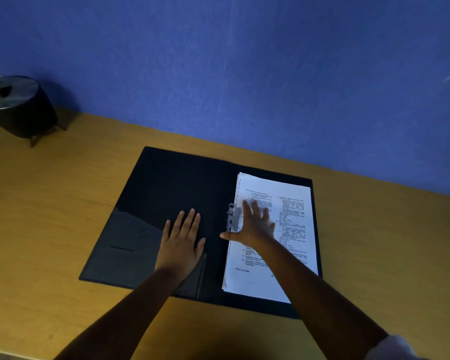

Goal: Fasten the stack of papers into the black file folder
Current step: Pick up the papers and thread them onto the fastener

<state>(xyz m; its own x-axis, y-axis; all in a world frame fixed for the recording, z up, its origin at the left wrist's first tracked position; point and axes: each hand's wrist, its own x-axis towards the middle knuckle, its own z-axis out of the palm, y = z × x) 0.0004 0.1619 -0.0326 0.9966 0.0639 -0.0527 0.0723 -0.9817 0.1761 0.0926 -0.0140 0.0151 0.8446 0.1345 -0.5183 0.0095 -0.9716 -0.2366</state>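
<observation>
**Papers lie under the right hand, clip at their left edge**

Surface [63, 203] of yellow wood runs under everything, backed by a blue wall [244, 74], with a dark round stand [21, 110] far off at the back left. On it the black file folder [166, 193] lies opened flat, its long axis running away from the person, spine down the middle. There is bare wood on every side of it, widest to the left and right, so either arm has free room to move.

The stack of papers [291, 203] sits on the folder's right half, square to it, long edges parallel to the spine, corners inside the cover's border. Its left edge meets the metal clip [233, 218] mounted just right of the spine, about halfway along.

The left hand [182, 240] is spread flat, palm down, on the folder's left half, pinning the cover and gripping nothing. The right hand [255, 224] is blurred; it rests open on the sheets with fingers splayed, thumb reaching left toward the spine, just beside the clip. It is plainly the nearer one to the fastener, which lies directly to its left. Whether the clip is raised or already clamped over the sheets I cannot tell.
</observation>
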